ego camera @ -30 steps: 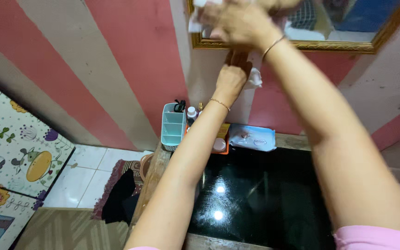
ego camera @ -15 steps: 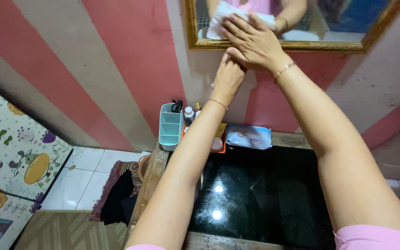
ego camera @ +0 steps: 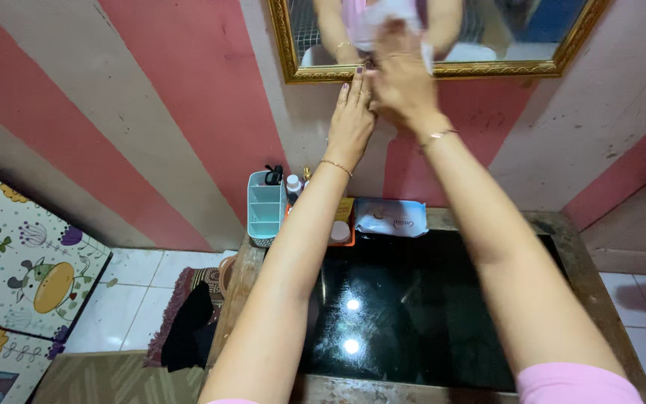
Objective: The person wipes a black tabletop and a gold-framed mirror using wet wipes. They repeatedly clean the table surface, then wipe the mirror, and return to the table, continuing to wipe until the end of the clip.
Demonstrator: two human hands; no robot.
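Patterned mat: at your far left the play mat [ego camera: 16,269] with flowers and animals lies on the floor, well apart from your hands.
Organizer: a pale blue organizer [ego camera: 266,208] stands at the counter's back left corner, small bottles just beside it.
Left hand: your left hand [ego camera: 352,120] is laid flat on the wall just under the mirror frame, fingers [ego camera: 358,84] stretched out and released, holding nothing; the fingertips touch the frame's lower edge.
Wipe pack: a soft pale pack of wipes [ego camera: 391,217] lies flat against the wall at the back of the counter [ego camera: 585,262], below both hands.
Cloth: the white cloth [ego camera: 383,13] sits on the mirror glass, straight above your left hand and directly under your right.
Right hand: your right hand [ego camera: 401,71] is blurred; it presses the cloth to the glass, fingers spread over it rather than clenched.
Mirror: the gold-framed mirror [ego camera: 487,69] runs long side left to right across the wall.
Key relation: the cloth lies up and slightly right of your left fingertips, so your right hand is the nearer one, already on it.
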